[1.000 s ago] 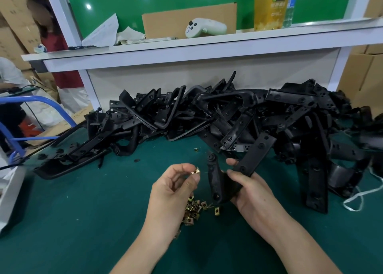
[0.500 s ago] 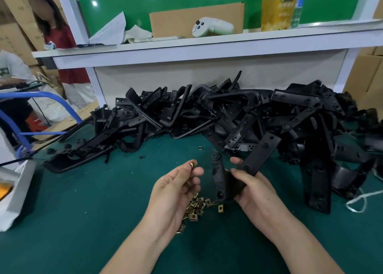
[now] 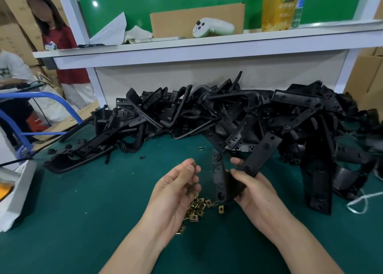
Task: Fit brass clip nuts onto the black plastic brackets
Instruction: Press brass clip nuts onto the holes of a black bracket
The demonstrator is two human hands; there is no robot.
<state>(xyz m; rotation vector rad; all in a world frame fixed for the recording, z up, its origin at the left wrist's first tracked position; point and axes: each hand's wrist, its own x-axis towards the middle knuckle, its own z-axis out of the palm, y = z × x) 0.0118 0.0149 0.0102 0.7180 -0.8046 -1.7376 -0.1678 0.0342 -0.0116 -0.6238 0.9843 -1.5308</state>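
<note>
Pinches brass clip nut (image 3: 194,165) at fingertips of left hand (image 3: 178,192). Grips black bracket (image 3: 219,180) in curled fingers of right hand (image 3: 256,190), just right of that nut.

Black bracket (image 3: 218,177) upright beside heaped brass clip nuts (image 3: 195,208).

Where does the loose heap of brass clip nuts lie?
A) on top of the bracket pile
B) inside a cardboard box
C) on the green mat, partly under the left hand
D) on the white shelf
C: the heap of brass clip nuts lies on the green mat, partly under the left hand, beside the black plastic bracket that the right hand holds.
</note>
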